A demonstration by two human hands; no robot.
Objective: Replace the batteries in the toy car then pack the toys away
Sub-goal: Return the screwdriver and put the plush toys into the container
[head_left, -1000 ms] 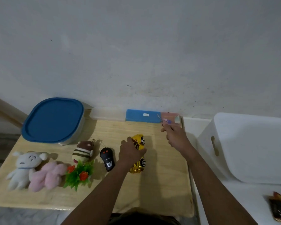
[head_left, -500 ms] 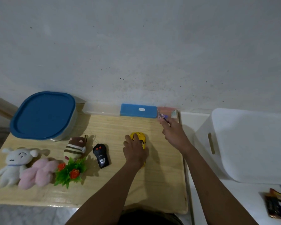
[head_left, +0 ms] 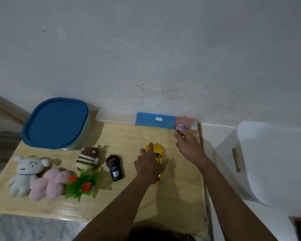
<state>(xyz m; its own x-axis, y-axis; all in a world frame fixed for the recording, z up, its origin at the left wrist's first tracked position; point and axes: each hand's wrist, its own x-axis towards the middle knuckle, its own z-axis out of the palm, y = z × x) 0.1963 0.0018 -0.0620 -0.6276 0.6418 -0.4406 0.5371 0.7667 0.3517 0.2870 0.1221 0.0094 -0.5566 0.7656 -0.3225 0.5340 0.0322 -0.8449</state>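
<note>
plush toys [head_left: 25,173] [head_left: 50,183] [head_left: 87,159] 3; toy car [head_left: 157,150] 1; remote [head_left: 114,168] 1; plant [head_left: 82,183] 1; screwdriver [head_left: 174,126] 1; boxes [head_left: 115,117] [head_left: 155,120] [head_left: 187,123] perhaps 3

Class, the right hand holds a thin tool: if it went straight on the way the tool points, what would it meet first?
The thin tool in the right hand would probably meet the blue box at its right end, beside the pink pack; depth is unclear.

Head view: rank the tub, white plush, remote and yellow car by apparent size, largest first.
1. tub
2. white plush
3. yellow car and remote: close. The left hand covers much of the car, so I won't rank them.
</note>
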